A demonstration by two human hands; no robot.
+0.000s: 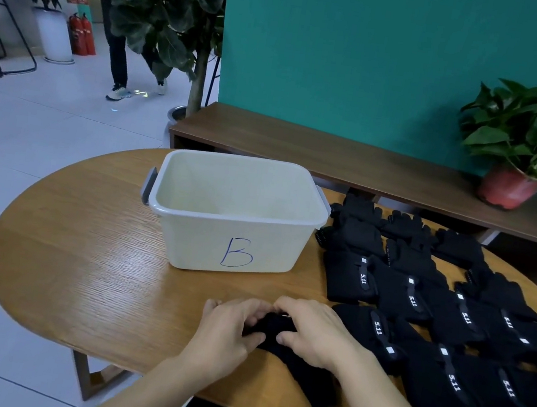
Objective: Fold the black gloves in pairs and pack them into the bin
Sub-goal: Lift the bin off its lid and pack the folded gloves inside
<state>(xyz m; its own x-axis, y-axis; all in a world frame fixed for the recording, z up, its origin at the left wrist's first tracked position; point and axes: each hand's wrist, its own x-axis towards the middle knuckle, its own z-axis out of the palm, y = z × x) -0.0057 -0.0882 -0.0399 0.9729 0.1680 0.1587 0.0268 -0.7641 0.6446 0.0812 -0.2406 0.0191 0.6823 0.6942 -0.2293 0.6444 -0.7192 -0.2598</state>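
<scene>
Lower centre: left hand [228,329] and right hand [311,333] both curl fingers round a black glove [308,374] on the table [79,263] | centre: bin [199,245] marked "B" | right: glove pile [451,318] tagged "5.11"

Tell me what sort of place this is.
Probably an office lounge or lobby, not a home: red fire extinguishers stand on the tiled floor, a teal partition wall backs a long wooden bench, and a large potted tree stands by the walkway.
</scene>
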